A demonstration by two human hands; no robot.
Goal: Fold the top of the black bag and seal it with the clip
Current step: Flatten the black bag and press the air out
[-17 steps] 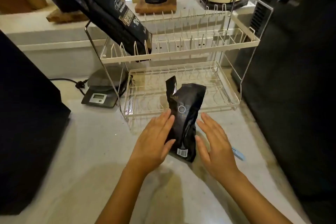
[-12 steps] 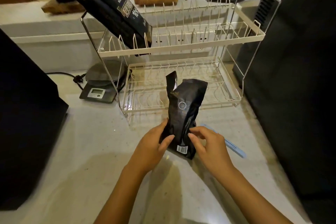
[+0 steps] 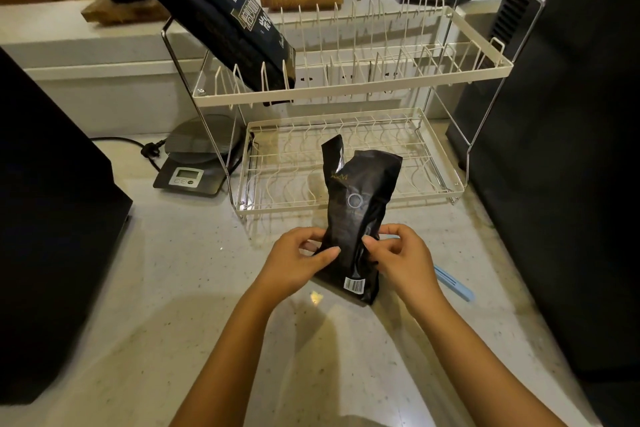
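Observation:
A small glossy black bag (image 3: pixel 356 204) stands on the speckled counter, its crumpled open top leaning toward the dish rack. My left hand (image 3: pixel 298 258) pinches the bag's left side at mid height. My right hand (image 3: pixel 401 253) pinches its right side at the same height. A barcode label shows near the bag's base. A long light blue clip (image 3: pixel 453 282) lies flat on the counter just right of my right hand, partly hidden behind it.
A two-tier cream wire dish rack (image 3: pixel 349 94) stands right behind the bag, with a large black coffee bag (image 3: pixel 228 14) leaning on its upper tier. A kitchen scale (image 3: pixel 194 163) sits at its left. Big black appliances flank the counter on the left (image 3: pixel 52 218) and right (image 3: pixel 571 149).
Both hands went from open beside the bag to gripping its sides, then slid up to mid height. The view moved closer to the rack.

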